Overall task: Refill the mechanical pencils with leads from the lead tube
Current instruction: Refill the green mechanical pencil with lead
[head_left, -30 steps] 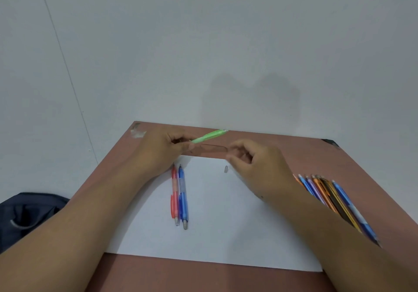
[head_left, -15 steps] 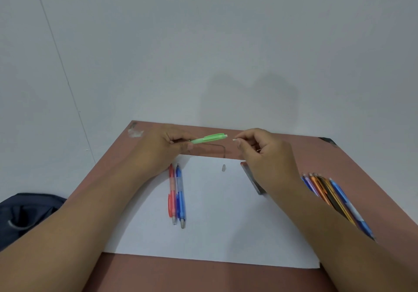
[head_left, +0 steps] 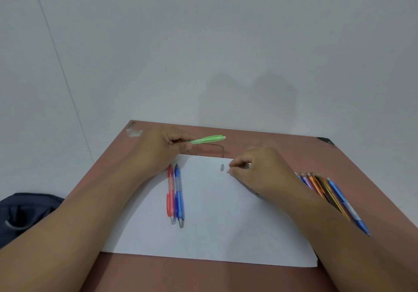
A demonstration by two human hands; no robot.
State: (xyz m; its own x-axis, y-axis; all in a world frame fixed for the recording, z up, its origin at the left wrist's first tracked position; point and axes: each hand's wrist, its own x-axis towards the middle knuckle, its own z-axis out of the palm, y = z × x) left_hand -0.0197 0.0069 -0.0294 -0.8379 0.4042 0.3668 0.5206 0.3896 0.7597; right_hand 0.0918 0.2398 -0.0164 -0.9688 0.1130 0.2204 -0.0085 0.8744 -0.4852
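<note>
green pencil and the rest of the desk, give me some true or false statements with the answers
1. The left hand holds the green pencil above the table. True.
2. The red pencil and blue pencil lie side by side on the white paper. True.
3. The right hand rests flat and open. False: its fingers are curled, fingertips down at the paper.
4. The small grey cap sits on the green pencil. False: it lies on the paper.
5. The bunch of coloured pencils lies left of the paper. False: right.
</note>
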